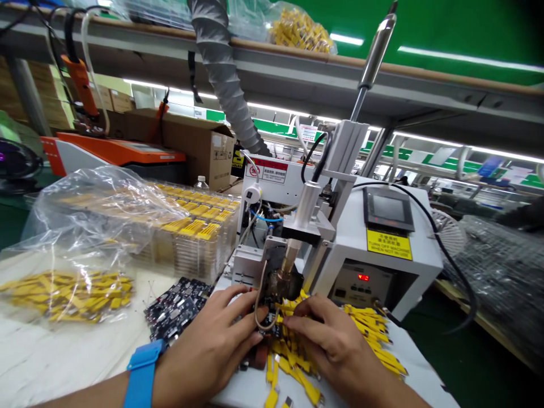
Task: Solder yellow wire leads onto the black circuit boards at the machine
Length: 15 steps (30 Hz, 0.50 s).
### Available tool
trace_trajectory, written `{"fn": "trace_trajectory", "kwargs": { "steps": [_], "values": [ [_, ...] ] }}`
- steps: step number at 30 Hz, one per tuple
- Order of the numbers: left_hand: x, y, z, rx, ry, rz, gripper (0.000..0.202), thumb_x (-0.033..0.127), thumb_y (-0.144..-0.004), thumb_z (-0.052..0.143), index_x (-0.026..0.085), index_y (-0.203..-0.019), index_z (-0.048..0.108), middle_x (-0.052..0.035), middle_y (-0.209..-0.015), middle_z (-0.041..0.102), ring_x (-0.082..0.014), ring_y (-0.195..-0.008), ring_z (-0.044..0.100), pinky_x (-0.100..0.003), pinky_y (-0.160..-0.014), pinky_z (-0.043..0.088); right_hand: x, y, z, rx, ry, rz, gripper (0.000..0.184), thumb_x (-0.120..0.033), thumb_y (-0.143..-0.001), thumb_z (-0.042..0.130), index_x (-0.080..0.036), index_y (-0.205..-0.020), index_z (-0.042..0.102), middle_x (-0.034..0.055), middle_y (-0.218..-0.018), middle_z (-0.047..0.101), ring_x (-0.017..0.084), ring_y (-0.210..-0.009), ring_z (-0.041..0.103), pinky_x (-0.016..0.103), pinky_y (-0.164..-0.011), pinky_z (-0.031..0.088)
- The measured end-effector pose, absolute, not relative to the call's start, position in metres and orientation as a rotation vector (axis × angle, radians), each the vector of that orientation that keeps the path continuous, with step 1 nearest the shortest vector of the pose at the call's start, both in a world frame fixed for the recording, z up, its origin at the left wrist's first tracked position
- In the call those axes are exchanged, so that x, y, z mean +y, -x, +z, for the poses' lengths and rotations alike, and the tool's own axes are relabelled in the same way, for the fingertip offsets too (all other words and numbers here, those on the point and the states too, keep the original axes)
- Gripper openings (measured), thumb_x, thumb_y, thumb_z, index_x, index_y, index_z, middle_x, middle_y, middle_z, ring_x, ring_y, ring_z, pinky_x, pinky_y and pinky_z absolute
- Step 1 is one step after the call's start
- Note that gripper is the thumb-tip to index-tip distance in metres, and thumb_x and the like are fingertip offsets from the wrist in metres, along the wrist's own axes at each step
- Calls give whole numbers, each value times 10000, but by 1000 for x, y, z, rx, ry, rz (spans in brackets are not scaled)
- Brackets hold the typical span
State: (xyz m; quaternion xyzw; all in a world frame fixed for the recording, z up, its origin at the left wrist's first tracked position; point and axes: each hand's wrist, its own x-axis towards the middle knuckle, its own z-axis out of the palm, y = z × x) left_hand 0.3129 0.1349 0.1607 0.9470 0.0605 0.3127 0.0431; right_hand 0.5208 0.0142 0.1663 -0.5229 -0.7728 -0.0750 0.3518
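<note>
Both hands meet under the head (285,277) of a small white bench machine (382,238). My left hand (212,345), with a blue wrist strap (142,371), pinches a small dark circuit board (268,324) at the machine's fixture. My right hand (327,337) has its fingers closed on a yellow flat cable piece (293,309) held against that board. Loose yellow cable pieces (374,331) lie scattered around and under my right hand.
A pile of dark circuit boards (176,309) lies left of my left hand. A clear bag of yellow pieces (68,292) and clear trays (199,226) of them stand at the left. A cardboard box (199,144), an orange device (114,150) and a grey hose (225,73) are behind.
</note>
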Motion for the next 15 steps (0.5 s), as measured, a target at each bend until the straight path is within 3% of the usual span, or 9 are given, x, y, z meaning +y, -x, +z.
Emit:
{"fn": "trace_trajectory", "kwargs": {
  "steps": [8, 15],
  "values": [
    [135, -316, 163, 131, -2924, 822, 464, 85, -933, 461, 210, -1379, 420, -80, -1329, 525, -284, -1220, 412, -473, -1000, 437, 15, -521, 175, -2168, 1389, -305, 293, -68, -936, 423, -141, -1097, 657, 144, -913, 580, 255, -798, 552, 376, -620, 516],
    [131, -315, 173, 107, -3135, 685, 619, -10, -806, 467, 174, -1394, 400, -134, -1345, 523, -360, -1209, 452, -572, -949, 422, 17, -527, 175, -2131, 1359, -135, 334, -34, -869, 507, -204, -1109, 665, 104, -902, 572, 230, -786, 551, 352, -644, 520]
  ]
}}
